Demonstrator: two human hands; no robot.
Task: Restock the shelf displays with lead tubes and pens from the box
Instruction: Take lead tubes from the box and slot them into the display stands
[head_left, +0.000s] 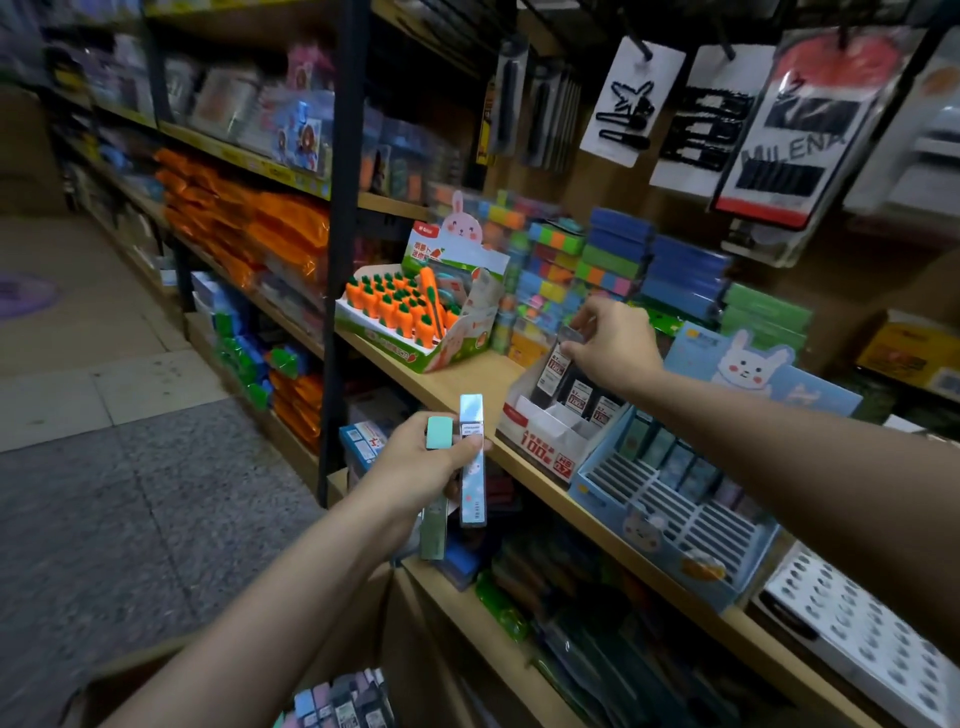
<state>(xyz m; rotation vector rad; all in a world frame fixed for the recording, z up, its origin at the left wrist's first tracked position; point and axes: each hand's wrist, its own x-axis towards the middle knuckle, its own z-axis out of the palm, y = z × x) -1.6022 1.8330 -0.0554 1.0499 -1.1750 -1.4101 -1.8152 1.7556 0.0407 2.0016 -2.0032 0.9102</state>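
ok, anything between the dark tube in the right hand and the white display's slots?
Nothing visible. The right hand pinches the dark tube right over the white display; other dark tubes fill its back slots, and the front ones look free.

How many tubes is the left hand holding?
2. The left hand grips a green tube and a blue tube beside it, both upright. More could hide behind the fingers.
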